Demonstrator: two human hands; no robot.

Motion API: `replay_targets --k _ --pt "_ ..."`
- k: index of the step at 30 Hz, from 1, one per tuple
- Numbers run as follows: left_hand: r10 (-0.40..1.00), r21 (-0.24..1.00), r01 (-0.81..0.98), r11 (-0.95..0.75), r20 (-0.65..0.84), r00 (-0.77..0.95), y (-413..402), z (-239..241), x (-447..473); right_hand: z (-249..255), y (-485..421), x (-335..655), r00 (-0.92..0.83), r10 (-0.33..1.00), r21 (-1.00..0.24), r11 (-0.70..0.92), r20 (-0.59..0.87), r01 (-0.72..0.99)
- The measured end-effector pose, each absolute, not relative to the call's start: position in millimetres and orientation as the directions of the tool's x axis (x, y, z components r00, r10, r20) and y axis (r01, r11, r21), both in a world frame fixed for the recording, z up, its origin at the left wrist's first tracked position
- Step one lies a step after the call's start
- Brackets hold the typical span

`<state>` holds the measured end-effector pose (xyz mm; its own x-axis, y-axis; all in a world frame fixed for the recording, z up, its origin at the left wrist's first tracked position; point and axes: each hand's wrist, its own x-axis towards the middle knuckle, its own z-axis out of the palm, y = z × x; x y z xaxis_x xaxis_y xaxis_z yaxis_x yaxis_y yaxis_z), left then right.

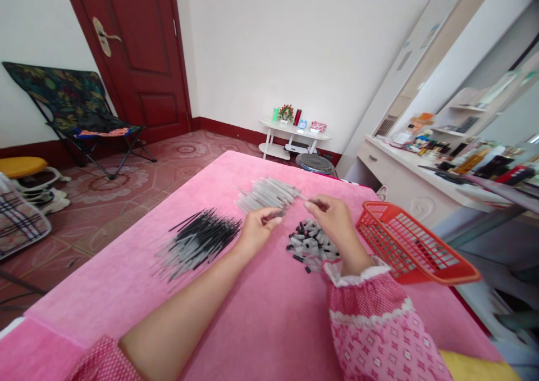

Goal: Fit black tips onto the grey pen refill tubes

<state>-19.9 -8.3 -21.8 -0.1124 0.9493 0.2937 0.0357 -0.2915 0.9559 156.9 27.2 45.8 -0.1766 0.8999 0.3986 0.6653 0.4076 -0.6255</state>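
Note:
My left hand (257,232) is closed in a pinch over the pink table, at the near edge of a pile of pale translucent pen barrels (269,193). Something small and dark shows at its fingertips, too small to name. Just right of that pile my right hand (334,217) has thumb and forefinger pinched together; a thin pale tip shows beside them, its kind unclear. Below the right hand lies a heap of clear-and-black pen caps (309,243), partly hidden by the hand. Left of my left hand spreads a bundle of black-and-grey pen refills (200,237).
An orange-red plastic basket (416,246) stands at the table's right edge, with some dark pieces inside. Beyond it is a white dresser (404,167) crowded with bottles. A round stool (315,163) sits behind the table, and a folding chair (90,108) stands at the left.

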Motion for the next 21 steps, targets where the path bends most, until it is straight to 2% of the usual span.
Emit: replay_targets --k 2,4,6,9,13,18,20,21 --pt "0.955 0.96 -0.033 -0.279 0.273 -0.119 -5.3 -26.2 -23.1 27.2 32.9 158.8 -0.217 0.925 -0.439 0.343 0.312 0.83" --pt "0.96 0.961 -0.072 -0.266 0.257 -0.115 -3.8 -28.8 -26.3 12.2 35.6 158.4 -0.265 0.935 -0.291 0.328 0.236 0.898" --pt "0.967 0.967 -0.089 -0.24 0.231 -0.107 -3.8 -30.4 -27.9 2.1 36.3 156.5 -0.306 0.931 -0.203 0.345 0.197 0.917" --pt "0.977 0.977 -0.087 -0.194 0.184 -0.107 -5.3 -31.8 -27.1 -5.7 36.7 153.4 -0.323 0.929 -0.135 0.349 0.181 0.927" --pt "0.982 0.982 -0.078 -0.172 0.165 -0.093 -7.0 -32.6 -24.9 -10.2 37.5 151.1 -0.302 0.936 -0.118 0.326 0.183 0.938" --pt "0.981 0.98 -0.085 -0.182 0.175 -0.081 -6.7 -35.2 -24.8 -11.7 36.9 150.8 -0.286 0.938 -0.154 0.318 0.198 0.936" --pt "0.976 0.977 -0.075 -0.201 0.194 -0.096 -6.0 -36.5 -25.2 -10.5 37.2 150.9 -0.266 0.933 -0.219 0.32 0.242 0.922" --pt "0.972 0.975 -0.059 -0.216 0.208 -0.109 -5.8 -37.0 -25.4 -9.3 37.6 150.8 -0.246 0.931 -0.291 0.322 0.268 0.901"
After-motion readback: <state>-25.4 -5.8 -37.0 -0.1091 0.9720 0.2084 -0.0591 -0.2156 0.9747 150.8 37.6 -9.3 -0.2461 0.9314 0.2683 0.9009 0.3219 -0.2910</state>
